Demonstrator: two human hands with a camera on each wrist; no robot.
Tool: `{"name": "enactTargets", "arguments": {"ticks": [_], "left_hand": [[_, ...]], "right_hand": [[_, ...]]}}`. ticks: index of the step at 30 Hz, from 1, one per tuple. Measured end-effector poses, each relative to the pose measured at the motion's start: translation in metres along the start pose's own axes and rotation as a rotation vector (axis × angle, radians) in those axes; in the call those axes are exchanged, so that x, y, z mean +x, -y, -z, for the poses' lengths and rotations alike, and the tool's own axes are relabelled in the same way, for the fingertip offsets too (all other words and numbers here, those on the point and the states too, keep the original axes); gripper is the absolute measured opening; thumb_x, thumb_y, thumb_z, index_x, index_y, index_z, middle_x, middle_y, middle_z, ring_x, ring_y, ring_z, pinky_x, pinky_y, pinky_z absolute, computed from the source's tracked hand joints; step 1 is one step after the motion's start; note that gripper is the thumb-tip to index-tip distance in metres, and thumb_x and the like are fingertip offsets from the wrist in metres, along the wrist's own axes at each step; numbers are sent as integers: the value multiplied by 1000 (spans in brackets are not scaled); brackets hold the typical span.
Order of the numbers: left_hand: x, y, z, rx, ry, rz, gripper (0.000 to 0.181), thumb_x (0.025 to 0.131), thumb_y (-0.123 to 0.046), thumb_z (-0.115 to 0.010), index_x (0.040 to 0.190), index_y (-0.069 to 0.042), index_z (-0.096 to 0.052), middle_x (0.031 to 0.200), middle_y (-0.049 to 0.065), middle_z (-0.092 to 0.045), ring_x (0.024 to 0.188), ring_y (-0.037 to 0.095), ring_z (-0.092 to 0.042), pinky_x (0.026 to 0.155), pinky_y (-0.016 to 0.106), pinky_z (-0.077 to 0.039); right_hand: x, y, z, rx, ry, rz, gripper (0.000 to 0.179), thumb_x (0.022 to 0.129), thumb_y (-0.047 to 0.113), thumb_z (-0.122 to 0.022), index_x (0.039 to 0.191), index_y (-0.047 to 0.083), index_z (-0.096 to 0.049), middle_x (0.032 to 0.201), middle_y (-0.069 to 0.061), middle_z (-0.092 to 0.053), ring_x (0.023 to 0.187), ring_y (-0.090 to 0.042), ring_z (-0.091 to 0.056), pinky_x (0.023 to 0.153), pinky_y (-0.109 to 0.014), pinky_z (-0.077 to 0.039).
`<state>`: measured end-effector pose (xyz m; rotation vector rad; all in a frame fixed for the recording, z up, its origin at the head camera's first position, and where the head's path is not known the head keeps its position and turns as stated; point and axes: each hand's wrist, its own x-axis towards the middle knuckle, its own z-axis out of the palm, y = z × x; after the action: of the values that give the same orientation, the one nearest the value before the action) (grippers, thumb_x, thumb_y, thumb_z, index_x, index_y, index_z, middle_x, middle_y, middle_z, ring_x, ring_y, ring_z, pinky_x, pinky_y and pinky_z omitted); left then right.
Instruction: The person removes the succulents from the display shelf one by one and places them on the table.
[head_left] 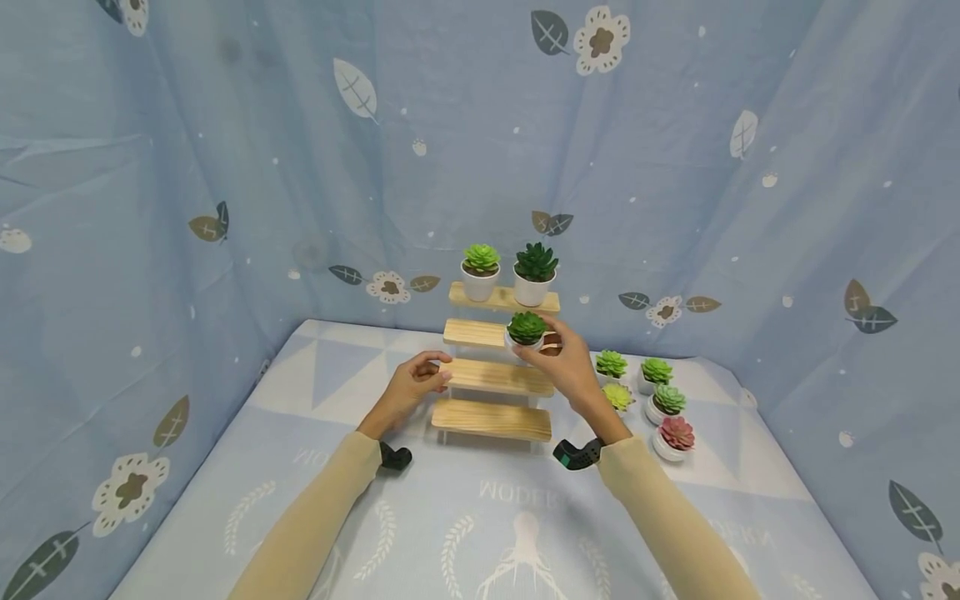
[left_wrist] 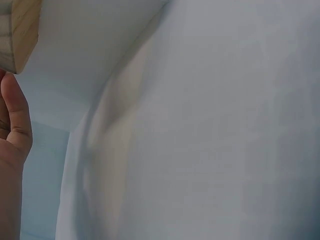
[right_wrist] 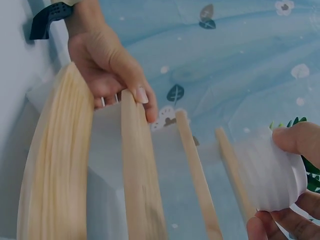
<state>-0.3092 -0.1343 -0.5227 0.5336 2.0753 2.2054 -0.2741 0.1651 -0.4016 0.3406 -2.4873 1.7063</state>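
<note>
My right hand [head_left: 564,360] grips a small potted succulent [head_left: 527,328] with dark green leaves, at the right part of the second tier from the top. Its white ribbed pot [right_wrist: 270,170] shows between thumb and fingers in the right wrist view; whether the base touches the tier cannot be told. The four-step wooden display stand [head_left: 491,419] rises in front of me. At its left side, my left hand [head_left: 411,385] pinches the end of the third tier [right_wrist: 137,170], thumb on the edge. Two potted succulents, light green [head_left: 481,271] and dark green [head_left: 535,273], stand on the top tier.
Right of the stand, several potted succulents are grouped on the patterned tablecloth [head_left: 420,517], among them a red one [head_left: 675,437], a pale green one [head_left: 665,404] and a yellow-green one [head_left: 618,396]. A blue flowered curtain [head_left: 465,183] encloses the table at back and sides.
</note>
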Motion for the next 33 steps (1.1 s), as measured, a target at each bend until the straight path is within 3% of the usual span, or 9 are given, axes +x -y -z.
{"name": "enactTargets", "arguments": {"ticks": [5, 14, 20, 27, 33], "left_hand": [[0, 0, 0, 0, 2, -3, 41, 97, -21, -76, 133, -6, -63, 104, 15, -64, 92, 26, -68, 91, 52, -58], [1, 1, 1, -2, 2, -2, 40, 97, -21, -76, 133, -7, -63, 103, 14, -65, 92, 26, -68, 89, 45, -59], [-1, -2, 1, 12, 1, 7, 43, 96, -24, -77, 133, -9, -63, 105, 15, -65, 94, 31, -68, 93, 53, -57], [-3, -1, -1, 28, -2, 21, 45, 96, -25, -77, 133, -7, -62, 106, 16, -64, 91, 27, -67, 96, 62, -52], [-2, -2, -1, 31, 6, 13, 44, 96, -26, -77, 134, -8, -62, 106, 17, -64, 93, 30, -67, 96, 63, -51]], "right_hand": [[-6, -5, 8, -33, -9, -4, 74, 87, 39, -85, 151, 20, -51, 120, -11, -62, 100, -28, -65, 79, -40, -58], [-18, -7, 23, -30, -2, -32, 77, 88, 42, -83, 153, 20, -48, 123, -13, -61, 106, -30, -64, 84, -43, -55], [-27, -12, 31, -45, -17, -30, 76, 88, 41, -84, 151, 17, -49, 126, -12, -60, 108, -30, -63, 87, -44, -56], [-39, -22, 41, -69, -41, -84, 81, 86, 45, -85, 152, 19, -47, 126, -11, -60, 109, -29, -63, 87, -43, -56], [-47, -33, 55, -78, -66, -80, 79, 88, 41, -84, 153, 17, -47, 124, -13, -62, 104, -27, -65, 86, -39, -55]]}}
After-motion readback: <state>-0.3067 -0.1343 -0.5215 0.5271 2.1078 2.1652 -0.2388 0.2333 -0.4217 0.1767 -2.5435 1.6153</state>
